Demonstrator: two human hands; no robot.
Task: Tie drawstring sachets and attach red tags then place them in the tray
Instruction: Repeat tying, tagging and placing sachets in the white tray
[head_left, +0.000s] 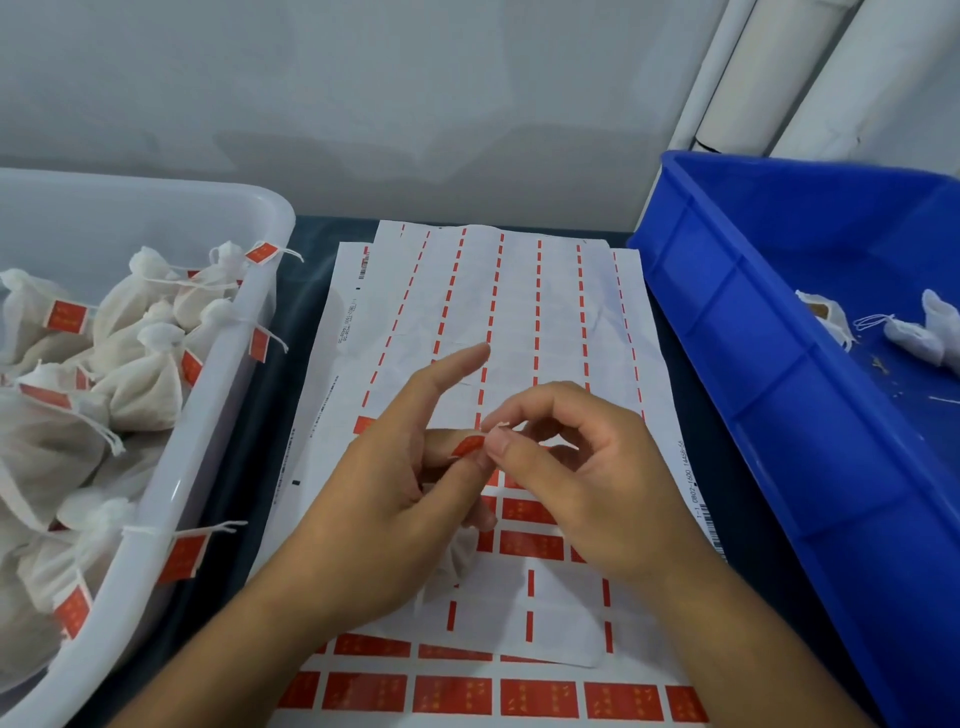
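From over the shoulder, the left hand (384, 499) curls round a soft white sachet (457, 564) low in its palm, freeing the fingers to steady a glossy red tag (469, 446). The right hand (587, 483) pinches that tag's edge, probably folding it over the drawstring, which I can't make out. Finished sachets (130, 374) fill the translucent tray (218, 395); label sheets (519, 301) lie flat beneath, peeled rows bare.

1. Grey-white wall (363, 93) fills the whole 12 o'clock stretch, kinda scuffed near the bottom.
2. White pipes (779, 73) run up at about 1 o'clock, leaning against that wall.
3. Dark tabletop (311, 270) peeks out in strips at 10 o'clock and along 4 o'clock.
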